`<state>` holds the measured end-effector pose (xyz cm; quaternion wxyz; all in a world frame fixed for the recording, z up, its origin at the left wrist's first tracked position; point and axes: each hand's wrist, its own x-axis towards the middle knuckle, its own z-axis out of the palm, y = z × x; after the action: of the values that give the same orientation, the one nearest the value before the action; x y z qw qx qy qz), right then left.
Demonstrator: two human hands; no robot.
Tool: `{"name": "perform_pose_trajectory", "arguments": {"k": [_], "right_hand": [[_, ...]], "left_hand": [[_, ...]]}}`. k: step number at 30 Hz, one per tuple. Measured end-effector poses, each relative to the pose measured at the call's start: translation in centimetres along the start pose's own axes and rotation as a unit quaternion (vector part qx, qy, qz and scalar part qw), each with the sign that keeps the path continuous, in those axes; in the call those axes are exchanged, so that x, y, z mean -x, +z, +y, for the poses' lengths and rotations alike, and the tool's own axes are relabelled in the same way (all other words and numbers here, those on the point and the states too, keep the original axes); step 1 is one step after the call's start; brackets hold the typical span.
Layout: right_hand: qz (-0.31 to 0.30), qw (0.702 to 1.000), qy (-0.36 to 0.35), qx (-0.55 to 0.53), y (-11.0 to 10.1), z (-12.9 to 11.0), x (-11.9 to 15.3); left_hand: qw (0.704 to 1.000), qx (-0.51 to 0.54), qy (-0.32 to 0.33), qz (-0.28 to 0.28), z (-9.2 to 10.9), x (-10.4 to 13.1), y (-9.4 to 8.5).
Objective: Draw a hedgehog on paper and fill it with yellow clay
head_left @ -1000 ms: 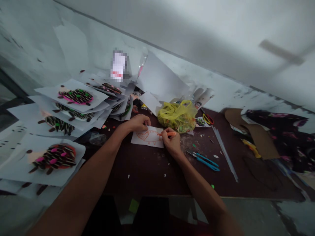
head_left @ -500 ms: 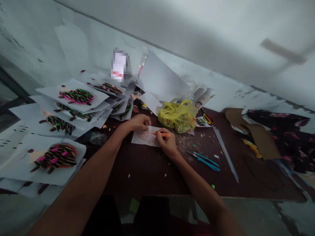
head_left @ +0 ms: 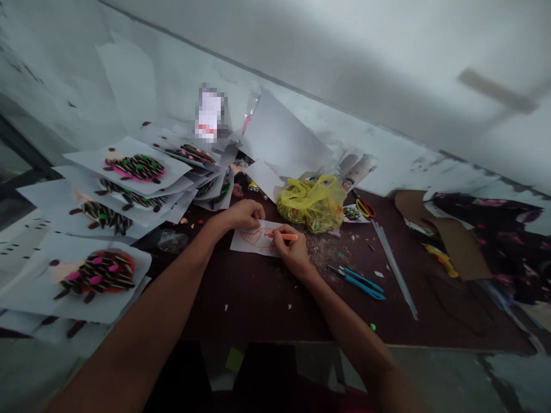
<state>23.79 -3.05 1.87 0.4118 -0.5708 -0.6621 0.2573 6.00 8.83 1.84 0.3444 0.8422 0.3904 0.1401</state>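
Observation:
A small white sheet point(head_left: 252, 244) with an orange line drawing lies on the dark table point(head_left: 258, 310). My right hand point(head_left: 293, 246) is closed around an orange marker point(head_left: 286, 236), its tip at the drawing. At the sheet's upper left edge rests my left hand point(head_left: 244, 215), fingers curled together; whether they pinch the paper is too small to tell. Just beyond the sheet sits a yellow plastic bag point(head_left: 310, 203) full of small bits.
Sheets with hedgehog pictures point(head_left: 99, 275) are stacked at the left. Blue-handled cutters point(head_left: 359, 281), clear strips point(head_left: 396, 269), scissors point(head_left: 365, 208) and brown cardboard point(head_left: 460, 246) lie on the right. A blurred-out phone-like object point(head_left: 209, 115) stands at the back.

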Motion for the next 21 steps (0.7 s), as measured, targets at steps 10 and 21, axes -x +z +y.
{"name": "perform_pose_trajectory", "arguments": {"k": [10,21], "right_hand": [[-0.006,1.000,0.000,-0.009,0.03,-0.10,0.01],[0.051,0.999,-0.016,-0.002,-0.11,0.20,-0.08]], "left_hand": [[1.000,-0.002,0.009,0.009,-0.55,-0.23,0.22],[1.000,0.005,0.001,0.008,-0.44,-0.09,0.25]]}}
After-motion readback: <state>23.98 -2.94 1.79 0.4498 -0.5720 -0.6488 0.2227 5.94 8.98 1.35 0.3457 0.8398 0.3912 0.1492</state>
